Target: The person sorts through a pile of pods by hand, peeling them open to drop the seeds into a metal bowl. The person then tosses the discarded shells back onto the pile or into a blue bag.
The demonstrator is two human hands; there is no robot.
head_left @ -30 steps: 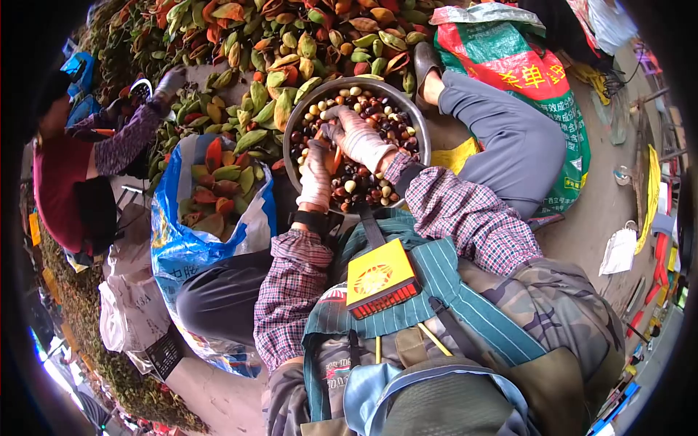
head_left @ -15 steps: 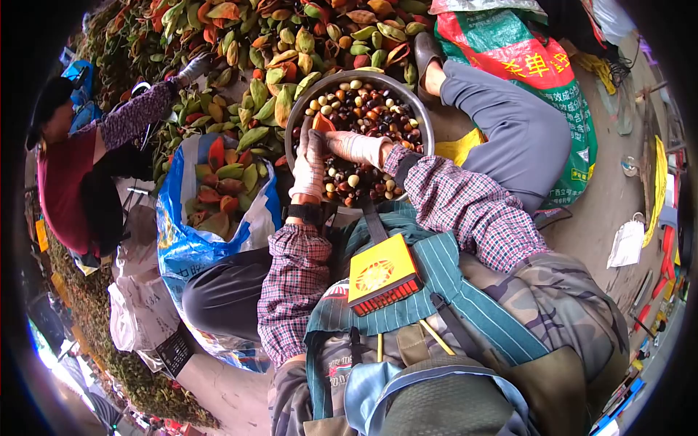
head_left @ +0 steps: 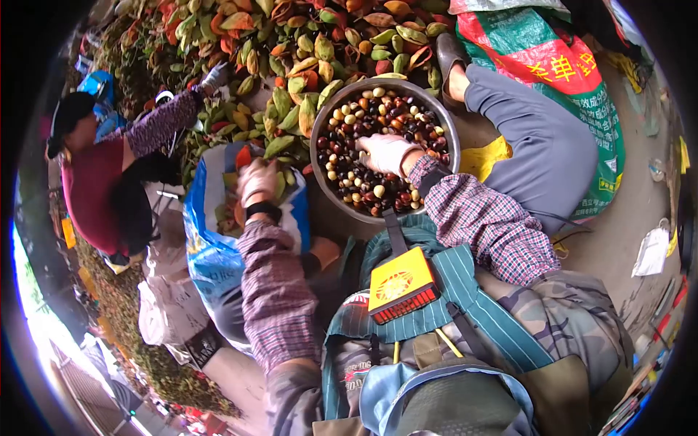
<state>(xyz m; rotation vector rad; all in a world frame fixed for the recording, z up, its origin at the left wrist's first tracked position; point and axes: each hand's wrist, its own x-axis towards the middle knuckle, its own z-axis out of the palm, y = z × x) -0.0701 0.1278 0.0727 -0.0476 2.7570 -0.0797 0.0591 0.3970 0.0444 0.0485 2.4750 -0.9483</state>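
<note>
A round metal bowl (head_left: 449, 138) holds many glossy dark, brown and cream seeds (head_left: 363, 120). My right hand (head_left: 389, 154), in a pale glove, is over the middle of the bowl, its fingers curled together close above the seeds; what they hold, if anything, is hidden. To the left, my left hand (head_left: 258, 182) is over the mouth of a blue and white plastic bag (head_left: 211, 254), smeared by motion. A red-orange pod (head_left: 243, 156) shows just beyond its fingers, and more pods lie inside the bag, partly covered by the hand.
A large heap of green and red pods (head_left: 320, 47) spreads beyond the bowl. At left, another person (head_left: 94, 189) reaches a gloved hand (head_left: 215, 76) into the heap. A green and red sack (head_left: 545, 80) stands at right, near my bent leg (head_left: 538, 138).
Both hands were together over the bowl on an orange pod. My left hand has moved left to the bag; my right has stayed over the seeds. The view has shifted slightly.
</note>
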